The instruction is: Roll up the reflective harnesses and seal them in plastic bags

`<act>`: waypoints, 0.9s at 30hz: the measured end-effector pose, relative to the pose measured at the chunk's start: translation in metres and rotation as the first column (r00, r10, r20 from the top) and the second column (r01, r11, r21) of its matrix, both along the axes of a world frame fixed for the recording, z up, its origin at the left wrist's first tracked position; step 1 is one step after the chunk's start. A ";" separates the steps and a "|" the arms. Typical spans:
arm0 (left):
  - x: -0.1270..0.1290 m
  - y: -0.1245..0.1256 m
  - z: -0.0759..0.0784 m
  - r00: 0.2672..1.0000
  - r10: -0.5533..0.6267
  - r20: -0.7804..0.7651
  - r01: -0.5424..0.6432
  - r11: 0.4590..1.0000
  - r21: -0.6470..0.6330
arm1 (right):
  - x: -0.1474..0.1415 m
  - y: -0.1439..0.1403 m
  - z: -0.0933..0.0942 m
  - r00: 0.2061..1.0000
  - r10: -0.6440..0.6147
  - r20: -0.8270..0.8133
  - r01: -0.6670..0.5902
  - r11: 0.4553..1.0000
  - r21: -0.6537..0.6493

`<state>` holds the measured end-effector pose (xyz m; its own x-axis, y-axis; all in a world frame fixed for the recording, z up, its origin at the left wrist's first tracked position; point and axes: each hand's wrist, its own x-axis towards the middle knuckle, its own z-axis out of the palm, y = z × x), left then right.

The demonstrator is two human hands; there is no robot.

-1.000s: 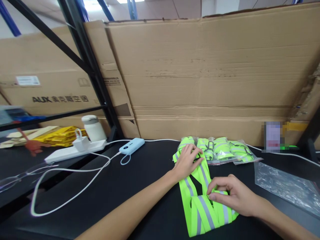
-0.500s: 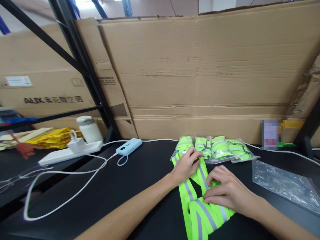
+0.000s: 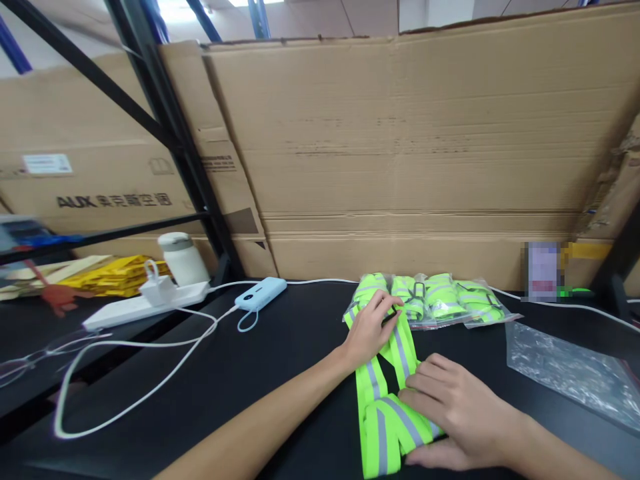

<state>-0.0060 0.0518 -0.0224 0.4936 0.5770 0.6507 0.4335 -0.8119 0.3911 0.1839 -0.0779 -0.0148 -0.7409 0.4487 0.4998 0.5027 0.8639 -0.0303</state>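
Pinching the far end of the neon-yellow reflective strap vest [image 3: 385,400] with my left hand [image 3: 373,328], my right hand [image 3: 450,407] presses flat on its folded near end, long axis running away from me on the black table [image 3: 250,373].

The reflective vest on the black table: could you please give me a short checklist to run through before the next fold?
1. Left hand pins the far end of the reflective vest: ok.
2. Right hand presses flat on the near folded part: ok.
3. Straps lie flat, untwisted: cannot tell, hands cover part of them.
4. Vest fully on the black table: cannot tell, its near end runs to the frame edge.
5. Bagged vests lie apart from the fold area: not ok, the far end touches them.
6. Empty plastic bag at the right, ready: ok.
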 end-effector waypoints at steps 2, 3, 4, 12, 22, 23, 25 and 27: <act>0.000 0.000 0.001 1.000 0.006 0.001 -0.006 1.000 -0.012 | -0.001 0.001 0.001 0.999 -0.025 0.038 0.026 0.999 -0.021; -0.001 -0.001 0.002 1.000 0.006 0.002 -0.006 1.000 -0.018 | -0.002 0.002 0.002 0.998 -0.034 0.045 0.036 0.999 -0.037; -0.001 -0.001 0.002 1.000 0.002 0.002 -0.002 1.000 -0.024 | -0.002 0.002 0.004 0.998 -0.039 0.045 0.042 0.997 -0.058; 0.008 -0.012 0.002 0.978 -0.201 -0.053 0.198 0.979 -0.046 | 0.010 0.002 0.027 0.972 -0.235 -0.025 0.182 0.813 -0.553; 0.024 -0.034 0.006 0.947 -0.312 0.070 0.320 0.917 -0.237 | 0.007 0.006 0.030 0.976 -0.155 -0.152 0.036 0.805 -0.592; 0.024 -0.033 0.006 0.949 -0.301 0.099 0.316 0.915 -0.251 | 0.006 0.007 0.030 0.976 -0.131 -0.172 0.014 0.832 -0.555; 0.024 -0.030 0.006 0.951 -0.272 0.146 0.304 0.910 -0.282 | 0.006 0.009 0.028 0.978 -0.109 -0.179 0.014 0.885 -0.465; 0.023 -0.028 0.005 0.955 -0.245 0.167 0.286 0.906 -0.310 | 0.005 0.011 0.025 0.981 -0.116 -0.158 0.048 0.923 -0.382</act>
